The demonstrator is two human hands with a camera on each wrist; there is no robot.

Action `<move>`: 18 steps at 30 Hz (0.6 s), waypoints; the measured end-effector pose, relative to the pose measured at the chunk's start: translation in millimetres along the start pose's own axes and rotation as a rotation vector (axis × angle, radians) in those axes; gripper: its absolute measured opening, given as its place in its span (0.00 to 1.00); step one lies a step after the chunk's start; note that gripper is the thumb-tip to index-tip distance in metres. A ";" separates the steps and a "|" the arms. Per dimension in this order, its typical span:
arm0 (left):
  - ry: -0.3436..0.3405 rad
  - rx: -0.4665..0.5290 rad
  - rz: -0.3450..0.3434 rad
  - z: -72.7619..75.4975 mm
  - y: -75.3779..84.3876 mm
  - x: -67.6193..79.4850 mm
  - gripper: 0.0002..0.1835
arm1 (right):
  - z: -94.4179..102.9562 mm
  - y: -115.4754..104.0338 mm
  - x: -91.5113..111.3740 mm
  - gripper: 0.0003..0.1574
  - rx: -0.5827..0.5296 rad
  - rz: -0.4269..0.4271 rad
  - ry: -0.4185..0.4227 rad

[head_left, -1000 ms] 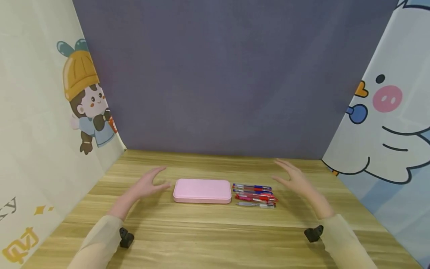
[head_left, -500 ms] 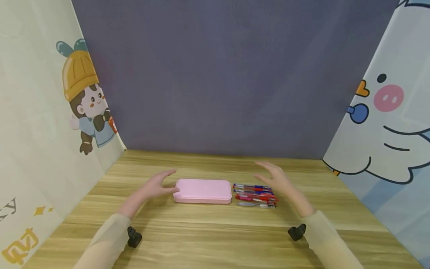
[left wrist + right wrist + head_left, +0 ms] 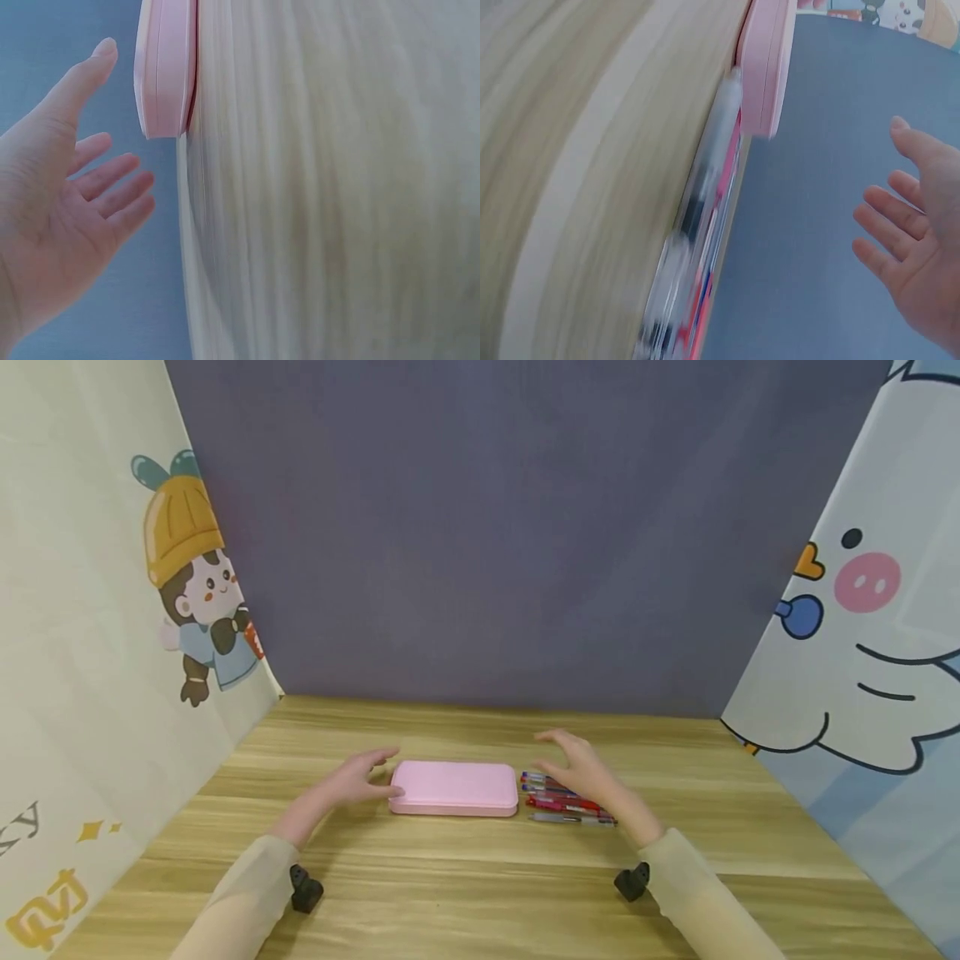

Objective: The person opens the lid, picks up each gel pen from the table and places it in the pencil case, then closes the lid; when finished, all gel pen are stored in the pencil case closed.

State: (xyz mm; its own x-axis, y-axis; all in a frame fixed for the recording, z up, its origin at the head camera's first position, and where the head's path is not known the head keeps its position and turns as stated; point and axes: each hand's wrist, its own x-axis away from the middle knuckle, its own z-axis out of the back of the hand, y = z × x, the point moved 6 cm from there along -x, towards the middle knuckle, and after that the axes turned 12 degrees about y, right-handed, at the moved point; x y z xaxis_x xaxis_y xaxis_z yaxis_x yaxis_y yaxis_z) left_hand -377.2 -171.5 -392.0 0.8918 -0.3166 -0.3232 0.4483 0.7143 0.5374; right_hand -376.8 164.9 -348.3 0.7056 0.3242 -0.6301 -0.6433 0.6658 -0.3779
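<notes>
A closed pink pencil case (image 3: 453, 787) lies flat on the wooden table. Beside its left end is my left hand (image 3: 352, 781), thumb and fingers spread; in the head view the thumb overlaps the case's corner. The left wrist view shows that hand (image 3: 71, 195) with nothing in it, apart from the end of the case (image 3: 166, 67). Several pens (image 3: 558, 804) in red, blue and clear plastic lie in a row right of the case. Over them hovers my right hand (image 3: 581, 768), fingers loosely curved and holding nothing, hiding part of the row.
The wooden table (image 3: 450, 893) ends at a dark grey backdrop (image 3: 487, 543). Printed cloths with cartoon figures stand on the left (image 3: 82, 568) and right (image 3: 862, 635). Each wrist carries a small black camera, one on the left (image 3: 305, 889) and one on the right (image 3: 632, 882).
My right hand has moved left, from beyond the pens to above them. My left hand has moved right, up to the case's left end. Case and pens have stayed put.
</notes>
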 end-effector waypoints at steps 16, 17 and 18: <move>-0.056 0.094 -0.003 -11.7 2.9 -2.1 0.43 | -48.2 -43.5 -9.3 0.33 -0.055 0.069 -0.171; -0.057 0.095 -0.004 -12.3 3.0 -2.4 0.43 | -51.8 -45.6 -9.8 0.33 -0.054 0.078 -0.176; -0.058 0.100 -0.002 -12.9 2.7 -2.6 0.43 | -55.6 -48.0 -10.3 0.32 -0.055 0.093 -0.181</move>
State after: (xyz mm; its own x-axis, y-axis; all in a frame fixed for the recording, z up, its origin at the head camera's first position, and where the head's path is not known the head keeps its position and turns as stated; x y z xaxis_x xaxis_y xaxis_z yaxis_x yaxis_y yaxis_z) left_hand -379.1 -160.7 -399.8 0.8916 -0.3559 -0.2800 0.4514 0.6489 0.6125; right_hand -369.7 92.3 -361.4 0.6808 0.5015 -0.5338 -0.7202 0.5909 -0.3635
